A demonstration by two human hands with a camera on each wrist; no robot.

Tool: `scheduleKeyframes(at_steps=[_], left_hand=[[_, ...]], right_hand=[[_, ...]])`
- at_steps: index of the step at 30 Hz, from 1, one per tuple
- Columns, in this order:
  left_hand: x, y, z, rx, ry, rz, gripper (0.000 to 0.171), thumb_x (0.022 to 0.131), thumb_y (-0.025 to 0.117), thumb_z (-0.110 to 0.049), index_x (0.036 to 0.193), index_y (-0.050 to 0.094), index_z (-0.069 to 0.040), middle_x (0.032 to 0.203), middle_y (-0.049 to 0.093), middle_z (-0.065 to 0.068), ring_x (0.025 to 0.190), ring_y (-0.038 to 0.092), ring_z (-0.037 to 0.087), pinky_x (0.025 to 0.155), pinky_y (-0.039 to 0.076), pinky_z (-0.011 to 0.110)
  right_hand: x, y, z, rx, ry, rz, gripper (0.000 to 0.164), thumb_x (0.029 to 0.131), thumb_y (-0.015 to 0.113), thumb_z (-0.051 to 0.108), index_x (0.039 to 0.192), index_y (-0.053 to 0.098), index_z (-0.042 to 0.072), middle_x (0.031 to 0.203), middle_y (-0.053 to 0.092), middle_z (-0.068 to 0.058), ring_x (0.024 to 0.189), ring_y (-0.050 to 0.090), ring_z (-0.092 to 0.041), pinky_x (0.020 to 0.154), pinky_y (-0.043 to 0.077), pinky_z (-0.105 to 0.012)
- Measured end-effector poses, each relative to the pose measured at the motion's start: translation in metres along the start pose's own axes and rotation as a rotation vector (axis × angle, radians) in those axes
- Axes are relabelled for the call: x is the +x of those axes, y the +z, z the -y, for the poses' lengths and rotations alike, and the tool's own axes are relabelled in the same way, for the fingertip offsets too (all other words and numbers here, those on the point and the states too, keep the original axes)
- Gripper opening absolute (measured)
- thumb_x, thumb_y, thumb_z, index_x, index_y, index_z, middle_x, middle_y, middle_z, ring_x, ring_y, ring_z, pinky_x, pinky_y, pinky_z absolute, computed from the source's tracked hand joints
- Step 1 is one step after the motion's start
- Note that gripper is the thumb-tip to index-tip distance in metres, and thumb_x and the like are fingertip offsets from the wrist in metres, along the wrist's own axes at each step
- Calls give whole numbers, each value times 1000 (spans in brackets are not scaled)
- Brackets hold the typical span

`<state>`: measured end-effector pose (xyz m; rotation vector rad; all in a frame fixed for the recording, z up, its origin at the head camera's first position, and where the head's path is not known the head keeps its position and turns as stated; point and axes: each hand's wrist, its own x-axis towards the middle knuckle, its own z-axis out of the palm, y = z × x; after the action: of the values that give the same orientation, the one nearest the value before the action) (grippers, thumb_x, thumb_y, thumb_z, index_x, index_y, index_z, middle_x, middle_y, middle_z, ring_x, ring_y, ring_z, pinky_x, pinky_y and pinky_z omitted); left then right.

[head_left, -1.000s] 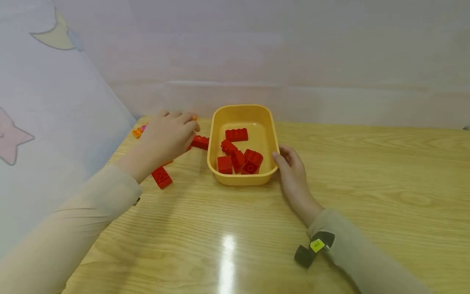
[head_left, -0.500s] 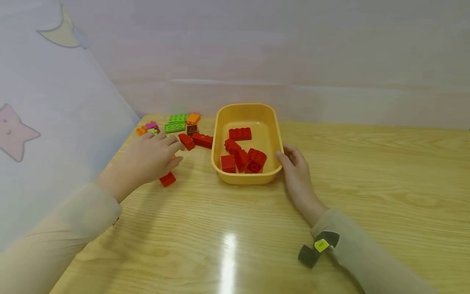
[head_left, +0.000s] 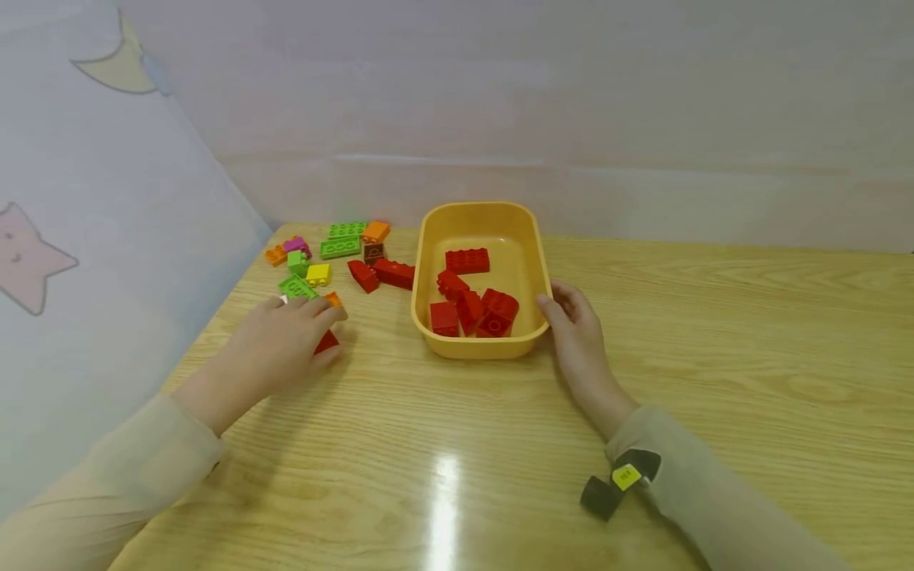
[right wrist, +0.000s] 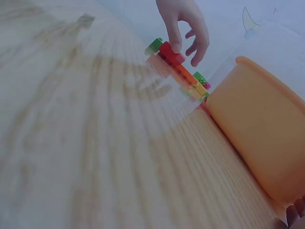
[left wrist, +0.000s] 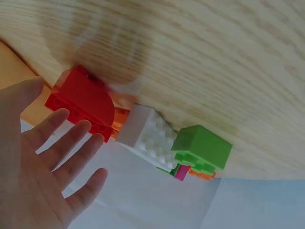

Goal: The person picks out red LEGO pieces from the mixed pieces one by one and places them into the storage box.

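Observation:
My left hand [head_left: 282, 337] is spread low over a red building brick [head_left: 326, 342] on the table, left of the yellow bin. In the left wrist view its fingers reach toward the red brick [left wrist: 83, 102], thumb apart from them. A white brick [left wrist: 147, 136] and a green brick [left wrist: 202, 148] stand beside it. The right hand [head_left: 581, 357] grips the right side of the yellow bin [head_left: 474, 349], its thumb on the rim. Inside lie several red bricks [head_left: 467, 260], gathered mostly at the near end.
Behind the left hand lie loose bricks: green [head_left: 339, 247], yellow [head_left: 318, 274], orange [head_left: 375, 231], brown [head_left: 373, 253] and magenta [head_left: 295, 244]. Two red bricks, one of them long [head_left: 394, 273], lie just left of the bin. A pale wall sheet [head_left: 643, 119] borders the wooden table [head_left: 750, 357].
My left hand has drawn back from beside the bin, toward me and left, down to the red brick, uncovering the colored bricks behind. The right hand keeps its hold on the bin.

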<state>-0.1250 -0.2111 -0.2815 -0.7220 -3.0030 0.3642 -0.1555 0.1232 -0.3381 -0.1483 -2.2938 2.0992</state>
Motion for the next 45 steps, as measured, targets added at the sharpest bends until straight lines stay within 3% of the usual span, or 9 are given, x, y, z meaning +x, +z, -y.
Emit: scheduleKeyframes(at_steps=[14, 21, 32, 45], left_hand=[[0, 18, -1, -36, 28, 7, 36, 88, 60, -34, 113, 62, -8, 112, 65, 13, 105, 59, 33, 84, 53, 52], [-3, 20, 1, -52, 20, -13, 32, 87, 61, -32, 109, 64, -9, 106, 67, 11, 97, 61, 29, 74, 53, 48], [-1, 21, -1, -96, 54, -54, 27, 88, 62, -27, 107, 65, -9, 110, 66, 12, 106, 58, 34, 91, 50, 53], [3, 21, -4, -108, 55, -58, 27, 87, 62, -28, 107, 65, -10, 110, 66, 11, 105, 58, 31, 88, 52, 50]], right_hand=[[0, 0, 0, -7, 0, -17, 46, 96, 48, 24, 136, 43, 2, 140, 49, -14, 121, 48, -17, 110, 39, -39], [0, 1, -1, -12, -3, -8, 46, 96, 47, 24, 137, 42, 2, 141, 49, -14, 122, 47, -18, 111, 38, -40], [0, 0, 0, -8, -3, -7, 46, 97, 47, 23, 137, 42, 2, 141, 48, -14, 123, 47, -19, 111, 38, -40], [0, 0, -1, -24, -5, 2, 47, 97, 48, 26, 137, 42, 3, 142, 48, -14, 123, 47, -19, 111, 38, -40]])
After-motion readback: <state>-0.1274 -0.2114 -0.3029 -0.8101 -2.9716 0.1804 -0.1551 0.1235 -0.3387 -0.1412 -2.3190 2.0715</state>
